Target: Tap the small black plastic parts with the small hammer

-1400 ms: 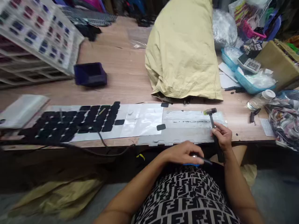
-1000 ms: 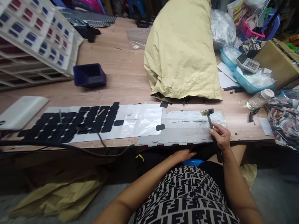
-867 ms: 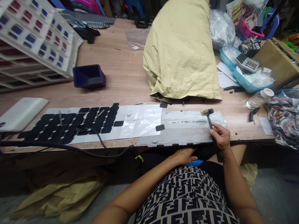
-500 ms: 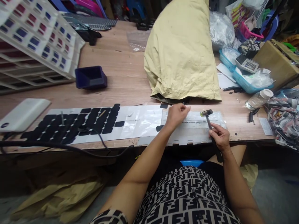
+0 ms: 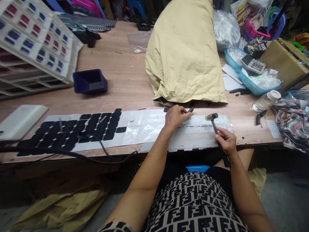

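Note:
My right hand [image 5: 226, 141] is closed around the handle of a small hammer [image 5: 213, 121], whose dark head points up and away above the clear-covered strip. Between the fingertips of my left hand [image 5: 176, 115] is a small dark piece [image 5: 190, 110], its exact kind too small to make out. That hand is just below the mouth of a large tan paper sack [image 5: 185, 58]. Under both hands lies a pale sheet [image 5: 198, 138] with a shiny film strip on it. Flat black rounded pieces [image 5: 96, 125] stand in rows on the white paper to the left.
A purple bin [image 5: 89, 82] and a white plastic crate [image 5: 41, 38] stand at left, near a white flat box [image 5: 23, 122]. A dark cable [image 5: 67, 153] crosses the front edge. At right are blue baskets [image 5: 259, 85], a clear jar [image 5: 266, 101] and patterned cloth [image 5: 294, 125].
My left hand has moved slightly left, and a dark piece now shows at its fingertips. The hammer stays nearly still in my right hand. The whole view has shifted a little.

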`<action>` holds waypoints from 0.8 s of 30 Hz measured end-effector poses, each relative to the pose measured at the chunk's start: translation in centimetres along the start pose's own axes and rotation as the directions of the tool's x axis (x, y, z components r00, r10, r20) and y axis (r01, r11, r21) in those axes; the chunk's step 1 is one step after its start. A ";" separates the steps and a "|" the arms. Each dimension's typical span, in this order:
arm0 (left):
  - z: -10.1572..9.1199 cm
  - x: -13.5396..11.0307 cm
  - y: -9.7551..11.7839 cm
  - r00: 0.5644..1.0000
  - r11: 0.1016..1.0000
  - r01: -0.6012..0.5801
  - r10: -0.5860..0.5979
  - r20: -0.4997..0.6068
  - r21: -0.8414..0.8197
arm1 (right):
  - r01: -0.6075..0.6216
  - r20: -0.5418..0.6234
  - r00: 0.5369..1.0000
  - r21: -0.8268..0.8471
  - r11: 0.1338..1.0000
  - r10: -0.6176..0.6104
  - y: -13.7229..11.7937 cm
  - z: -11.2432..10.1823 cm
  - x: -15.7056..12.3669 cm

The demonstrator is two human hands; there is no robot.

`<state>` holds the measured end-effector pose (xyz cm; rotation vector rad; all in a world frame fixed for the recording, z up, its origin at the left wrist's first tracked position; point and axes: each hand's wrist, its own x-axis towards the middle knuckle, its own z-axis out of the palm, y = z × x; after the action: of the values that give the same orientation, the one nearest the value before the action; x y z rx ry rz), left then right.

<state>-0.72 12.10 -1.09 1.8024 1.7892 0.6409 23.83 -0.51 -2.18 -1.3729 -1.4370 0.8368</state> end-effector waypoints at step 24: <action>2.9 -3.2 -1.7 0.894 0.901 -0.406 0.427 0.139 -0.156 | 0.184 0.184 0.975 -0.328 0.926 -0.129 -2.7 2.1 -0.6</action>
<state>-0.14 8.79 -4.33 2.1037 1.2278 0.7141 20.97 -1.16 -0.45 -1.4458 -1.8599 0.6202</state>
